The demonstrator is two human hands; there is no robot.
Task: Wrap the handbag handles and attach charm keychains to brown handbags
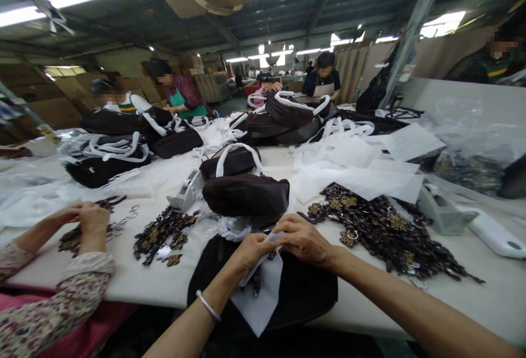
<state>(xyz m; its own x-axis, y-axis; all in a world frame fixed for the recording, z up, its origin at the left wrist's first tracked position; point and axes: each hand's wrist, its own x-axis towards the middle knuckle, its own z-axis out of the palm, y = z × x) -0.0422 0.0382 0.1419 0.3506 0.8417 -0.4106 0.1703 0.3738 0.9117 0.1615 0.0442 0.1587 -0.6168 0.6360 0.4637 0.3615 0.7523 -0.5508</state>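
Note:
A black bag (312, 297) lies at the table's front edge below my hands. My left hand (252, 251), with a silver bangle on its wrist, pinches a white sheet (263, 306) that hangs over the bag. Close beside it, my right hand (304, 239) has its fingers closed on the same sheet near its top. A dark beaded charm (257, 284) with a patterned piece shows partly behind and within the sheet. Just beyond my hands sits a dark brown bag (246, 194) with a white-wrapped handle (224, 160).
Piles of dark charms lie at right (382, 226) and left (160, 234). Tape dispensers (441, 212) (184, 193) stand on both sides. White sheets (361, 177) and more bags (283, 117) are farther back. A co-worker's hands (92, 218) work at far left; other people stand behind.

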